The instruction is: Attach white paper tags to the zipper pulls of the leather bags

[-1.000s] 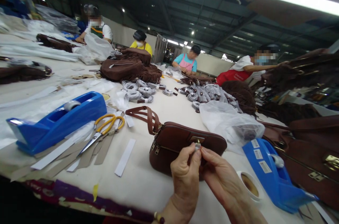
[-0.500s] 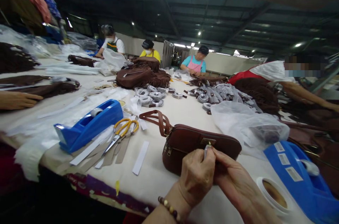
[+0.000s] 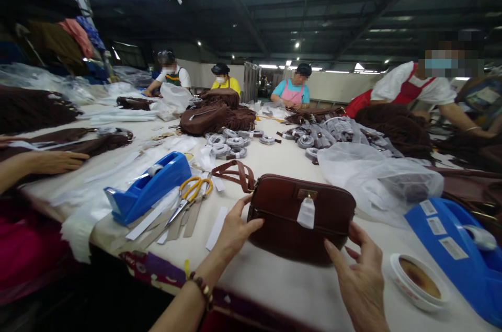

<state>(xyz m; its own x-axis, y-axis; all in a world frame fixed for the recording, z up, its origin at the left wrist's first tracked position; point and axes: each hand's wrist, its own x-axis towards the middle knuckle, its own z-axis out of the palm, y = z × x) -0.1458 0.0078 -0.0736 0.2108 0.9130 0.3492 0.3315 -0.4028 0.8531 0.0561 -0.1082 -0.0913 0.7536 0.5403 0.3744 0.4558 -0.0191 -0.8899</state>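
1. head view: left hand (image 3: 231, 230) and right hand (image 3: 363, 269), half-open, are lightly holding the brown bag (image 3: 280, 212) by its ends on the table (image 3: 274, 290).
2. i'm worrying a thumb could be snagging the white wrap (image 3: 306, 213).
3. loose grips could be letting it topple.

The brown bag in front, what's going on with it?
A person's left hand and right hand hold the bag at its two ends, thumbs on the front. A white wrap hangs from the clasp on its front. To the left, scissors lie on some strips, beside a blue tape holder. Other people are across the table.
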